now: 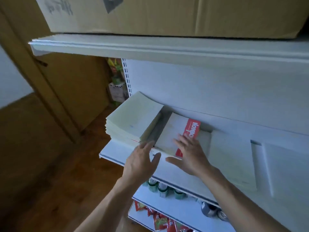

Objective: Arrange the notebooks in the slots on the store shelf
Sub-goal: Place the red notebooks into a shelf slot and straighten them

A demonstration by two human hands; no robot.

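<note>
Mid-frame, my right hand (190, 154) lies flat, fingers spread, on the white red-banded notebook stack (173, 131) on the white metal shelf (115, 152). My left hand (142, 162), fingers straight and empty, is at the stack's left corner.

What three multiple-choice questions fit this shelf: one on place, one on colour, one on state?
1. Where is the cardboard box? A) on the floor B) in a trolley C) on the top shelf
2. What colour is the band on the notebook under the right hand? A) blue B) red C) black
3. How is the right hand? A) flat, fingers spread B) clenched C) pinching a page
Answers: C, it rests on that shelf, overhead; B, a red strip with white lettering; A, straight fingers lie on the cover.
</note>
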